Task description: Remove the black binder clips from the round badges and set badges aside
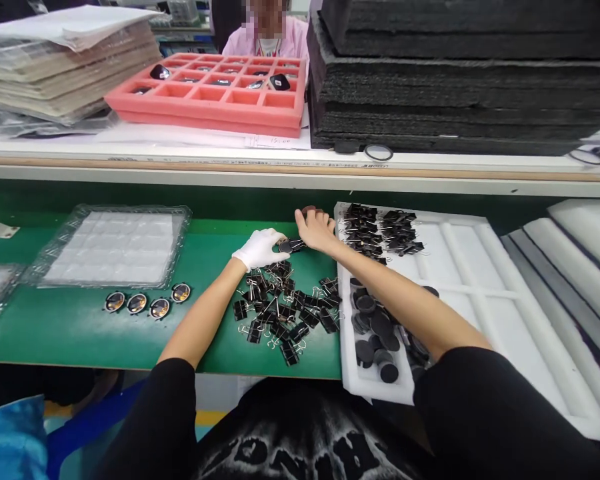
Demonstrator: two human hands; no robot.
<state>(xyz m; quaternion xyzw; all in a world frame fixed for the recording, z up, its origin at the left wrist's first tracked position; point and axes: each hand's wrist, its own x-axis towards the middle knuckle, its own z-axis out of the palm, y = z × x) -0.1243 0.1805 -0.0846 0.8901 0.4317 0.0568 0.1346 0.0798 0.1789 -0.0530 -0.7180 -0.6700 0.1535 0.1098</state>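
My left hand [261, 249], in a white glove, is closed with thumb and fingertips on a small round black piece [285, 246]. Close to its right edge sits a black part with shiny wire, which looks like a binder clip [297, 245]. My bare right hand [317, 229] is curled just beyond that clip. What its fingers hold is hidden, though a reddish-brown edge [310, 210] shows behind them. Just below both hands, a loose heap of black binder clips [285, 303] covers part of the green tabletop [220, 347].
Right of me, a white foam tray [460, 293] holds rows of binder clips [363, 230] and black discs [375, 333]. Several round amber-faced pieces [137, 304] lie left, near a clear plastic tray [115, 247]. A shelf [205, 167] bears a pink foam tray [205, 113]; a person [295, 40] sits behind.
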